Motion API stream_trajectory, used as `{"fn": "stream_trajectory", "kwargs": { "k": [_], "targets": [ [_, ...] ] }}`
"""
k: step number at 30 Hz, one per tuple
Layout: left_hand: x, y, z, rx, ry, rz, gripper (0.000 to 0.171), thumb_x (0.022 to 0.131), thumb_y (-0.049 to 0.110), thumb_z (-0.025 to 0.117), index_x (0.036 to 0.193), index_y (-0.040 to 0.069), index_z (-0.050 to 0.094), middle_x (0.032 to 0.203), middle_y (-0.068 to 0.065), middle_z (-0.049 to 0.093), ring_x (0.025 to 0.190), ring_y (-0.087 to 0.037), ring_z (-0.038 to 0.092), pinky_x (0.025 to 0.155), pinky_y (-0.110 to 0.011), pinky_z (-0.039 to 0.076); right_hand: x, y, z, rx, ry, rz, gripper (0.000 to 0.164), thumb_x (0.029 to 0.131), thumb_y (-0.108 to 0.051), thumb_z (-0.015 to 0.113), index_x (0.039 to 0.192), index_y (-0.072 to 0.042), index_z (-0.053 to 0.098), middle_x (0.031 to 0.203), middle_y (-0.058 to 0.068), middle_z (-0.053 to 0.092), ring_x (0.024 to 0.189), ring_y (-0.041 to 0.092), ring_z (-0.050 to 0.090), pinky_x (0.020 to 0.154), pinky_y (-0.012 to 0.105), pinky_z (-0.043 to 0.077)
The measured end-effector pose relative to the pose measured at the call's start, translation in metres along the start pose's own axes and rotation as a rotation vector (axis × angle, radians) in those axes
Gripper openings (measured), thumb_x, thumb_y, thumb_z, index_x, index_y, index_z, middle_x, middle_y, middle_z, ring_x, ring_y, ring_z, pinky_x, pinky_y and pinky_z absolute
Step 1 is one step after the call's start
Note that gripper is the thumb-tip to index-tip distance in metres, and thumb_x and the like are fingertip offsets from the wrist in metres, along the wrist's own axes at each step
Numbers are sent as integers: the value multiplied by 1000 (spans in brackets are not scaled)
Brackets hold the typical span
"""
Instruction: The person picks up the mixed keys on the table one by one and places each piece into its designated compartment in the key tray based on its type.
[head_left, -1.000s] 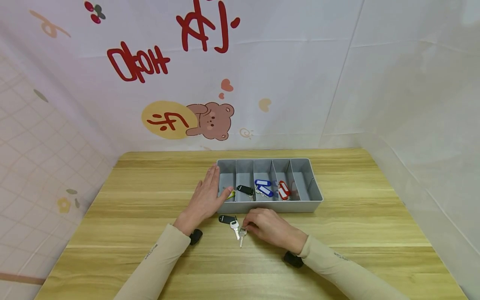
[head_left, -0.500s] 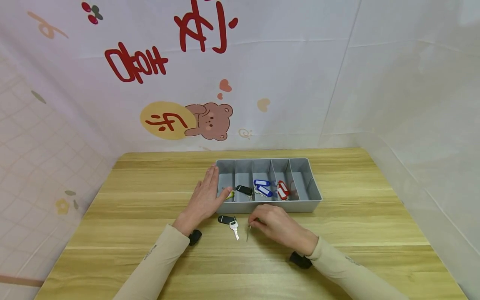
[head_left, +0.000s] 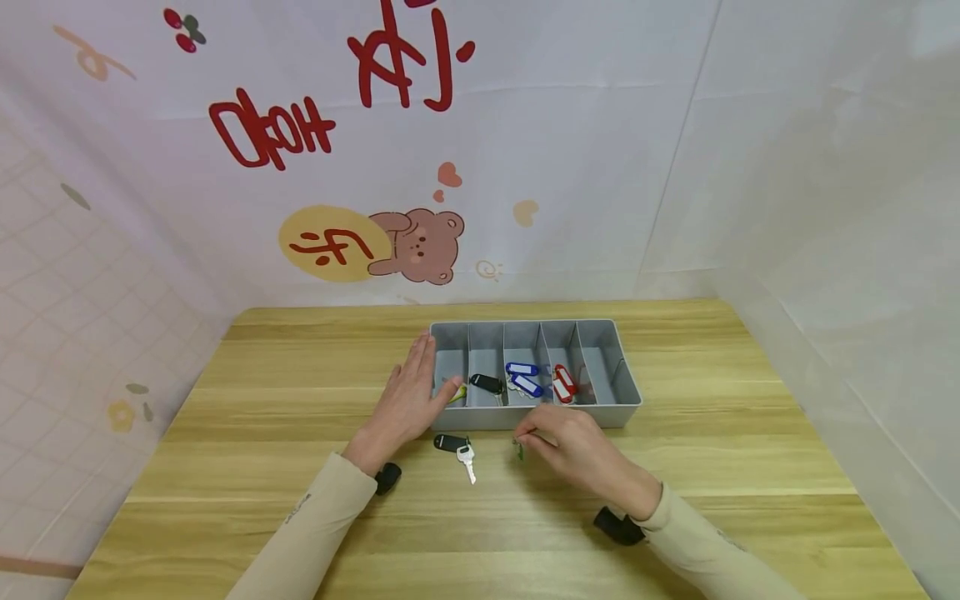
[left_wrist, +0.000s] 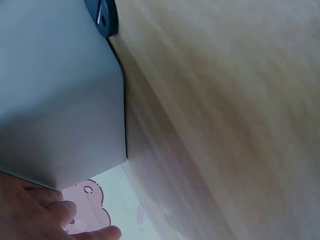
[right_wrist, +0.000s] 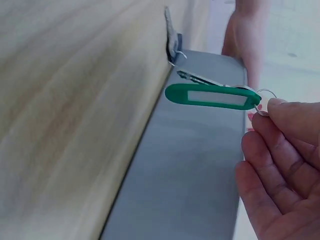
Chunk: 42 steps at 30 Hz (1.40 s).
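Note:
My right hand pinches the metal ring of a green key tag between thumb and fingertips, just in front of the grey divided tray. A key hangs from that same ring, seen in the right wrist view. With fingers straight, my left hand rests along the tray's left end, its thumb over the front corner. On the table before the tray lies a black key tag with a silver key.
Compartments of the tray hold, from left to right, a yellow-green tag, a black tag with a key, blue tags and red tags. Behind the wooden table rises a printed white curtain.
My right hand has lifted the key with the green tag off the table and carried it to the right. The left hand stays at the tray's left end.

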<state>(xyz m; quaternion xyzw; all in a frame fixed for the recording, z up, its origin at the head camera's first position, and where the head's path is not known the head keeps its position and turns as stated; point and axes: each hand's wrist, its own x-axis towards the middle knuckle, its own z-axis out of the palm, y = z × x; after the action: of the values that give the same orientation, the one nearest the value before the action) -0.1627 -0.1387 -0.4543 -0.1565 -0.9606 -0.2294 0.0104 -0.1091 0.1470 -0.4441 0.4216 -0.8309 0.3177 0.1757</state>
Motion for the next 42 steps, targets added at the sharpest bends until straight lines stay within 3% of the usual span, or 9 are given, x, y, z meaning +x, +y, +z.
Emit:
{"fn": "stream_trajectory", "kwargs": {
  "k": [13, 24, 29, 36, 42],
  "targets": [
    [0, 0, -1, -10, -2, -7, 90, 106, 58, 43, 163, -4, 12, 173, -17, 8, 159, -32, 10, 118, -68, 23, -1, 1, -39, 22, 95, 33, 28, 80, 4, 84, 98, -14, 74, 95, -8, 73, 84, 8, 68, 72, 22, 54],
    [-1, 1, -2, -5, 4, -3, 90, 106, 58, 43, 163, -5, 12, 173, -16, 5, 159, -34, 10, 118, -68, 23, -1, 3, -69, -24, 166, 117, 34, 76, 12, 84, 97, -14, 75, 94, -4, 74, 83, 11, 69, 73, 19, 51],
    [-1, 1, -2, -7, 2, -3, 90, 106, 57, 43, 163, -5, 12, 173, -16, 5, 159, -34, 10, 118, -68, 23, -3, 5, -78, -31, 209, 135, 32, 76, 12, 84, 96, -12, 75, 94, -5, 74, 83, 14, 71, 70, 16, 52],
    [0, 1, -2, -10, 2, 2, 89, 107, 57, 43, 163, -5, 12, 173, -15, 4, 158, -35, 11, 118, -68, 23, -4, 8, -88, -42, 242, 169, 30, 78, 13, 82, 96, -10, 76, 93, -1, 76, 83, 13, 71, 78, 12, 48],
    [0, 0, -2, -17, 2, 1, 89, 107, 57, 43, 163, -4, 11, 173, -15, 3, 158, -36, 11, 118, -68, 22, -6, 12, -95, -55, 253, 200, 28, 80, 13, 81, 95, -9, 75, 92, -1, 75, 80, 7, 66, 72, 14, 47]
  ]
}}
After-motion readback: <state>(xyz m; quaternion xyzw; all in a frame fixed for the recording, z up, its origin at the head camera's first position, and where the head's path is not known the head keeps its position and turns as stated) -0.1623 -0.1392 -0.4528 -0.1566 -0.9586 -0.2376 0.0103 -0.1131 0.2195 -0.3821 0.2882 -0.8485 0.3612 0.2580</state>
